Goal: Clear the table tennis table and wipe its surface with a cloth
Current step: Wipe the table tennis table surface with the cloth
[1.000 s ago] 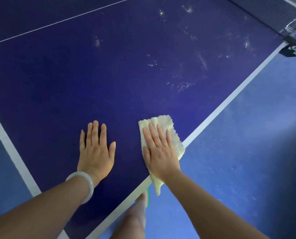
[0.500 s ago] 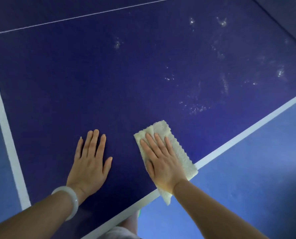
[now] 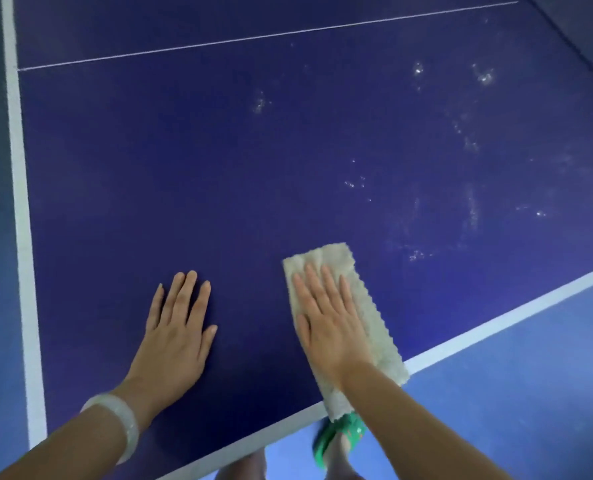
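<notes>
The dark blue table tennis table [image 3: 219,174] fills most of the view, with white edge lines at the left and near side. My right hand [image 3: 326,320] lies flat with straight fingers on a pale yellow cloth [image 3: 374,327], pressing it onto the table near the front edge; the cloth's lower end hangs over the edge. My left hand [image 3: 177,327] rests flat on the bare surface to the left of the cloth, fingers straight, a pale bangle on its wrist. Whitish wet smears and droplets [image 3: 468,202] spot the surface at the right.
A thin white centre line [image 3: 253,39] crosses the far part of the table. Lighter blue floor [image 3: 530,393] lies beyond the near edge at the right. A foot in a green sandal [image 3: 340,434] shows below the edge.
The view has swung left, so the net post is out of sight and the left edge line shows. Both hands stay flat on the table; the cloth has shifted little.
</notes>
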Action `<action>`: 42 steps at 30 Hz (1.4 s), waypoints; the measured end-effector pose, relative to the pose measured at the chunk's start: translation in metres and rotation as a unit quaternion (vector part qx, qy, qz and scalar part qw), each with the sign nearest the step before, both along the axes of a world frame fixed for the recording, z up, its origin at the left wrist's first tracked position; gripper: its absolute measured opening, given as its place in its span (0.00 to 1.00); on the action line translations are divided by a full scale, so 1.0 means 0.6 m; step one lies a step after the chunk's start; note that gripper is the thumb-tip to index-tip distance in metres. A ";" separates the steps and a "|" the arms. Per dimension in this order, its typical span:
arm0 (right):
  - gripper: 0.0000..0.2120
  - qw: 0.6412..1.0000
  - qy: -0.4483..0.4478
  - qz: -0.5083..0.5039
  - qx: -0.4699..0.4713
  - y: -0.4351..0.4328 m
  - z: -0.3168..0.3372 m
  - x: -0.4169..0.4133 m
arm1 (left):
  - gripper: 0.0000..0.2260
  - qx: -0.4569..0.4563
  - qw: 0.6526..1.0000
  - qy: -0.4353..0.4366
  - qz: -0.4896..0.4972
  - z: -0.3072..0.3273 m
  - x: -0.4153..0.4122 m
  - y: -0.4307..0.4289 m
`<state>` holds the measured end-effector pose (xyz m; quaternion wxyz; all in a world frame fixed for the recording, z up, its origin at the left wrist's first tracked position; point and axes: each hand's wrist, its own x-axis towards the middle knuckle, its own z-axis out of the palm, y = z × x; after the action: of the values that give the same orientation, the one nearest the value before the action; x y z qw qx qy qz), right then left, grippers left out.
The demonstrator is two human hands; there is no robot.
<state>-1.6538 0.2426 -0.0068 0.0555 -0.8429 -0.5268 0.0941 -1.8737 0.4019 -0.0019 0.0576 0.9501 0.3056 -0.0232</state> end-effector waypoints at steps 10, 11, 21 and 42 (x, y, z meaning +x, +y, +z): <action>0.29 0.994 -0.024 -0.103 -0.035 0.021 -0.011 0.217 | 0.30 -0.057 0.970 -0.027 0.233 -0.007 0.245 -0.137; 0.29 0.994 -0.025 -0.099 -0.033 0.021 -0.011 0.203 | 0.30 -0.046 0.968 -0.020 0.245 -0.012 0.254 -0.143; 0.30 0.981 -0.030 0.188 -0.045 -0.101 0.003 0.259 | 0.29 0.004 0.964 0.009 0.266 -0.019 0.264 -0.151; 0.29 0.989 -0.011 -0.144 -0.030 -0.011 -0.006 0.381 | 0.30 0.022 0.957 0.006 0.288 -0.025 0.269 -0.156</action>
<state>-1.4253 0.2362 -0.0105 0.0377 -0.9121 -0.3978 0.0918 -1.7120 0.3084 -0.0168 0.0389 0.8225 0.5675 -0.0047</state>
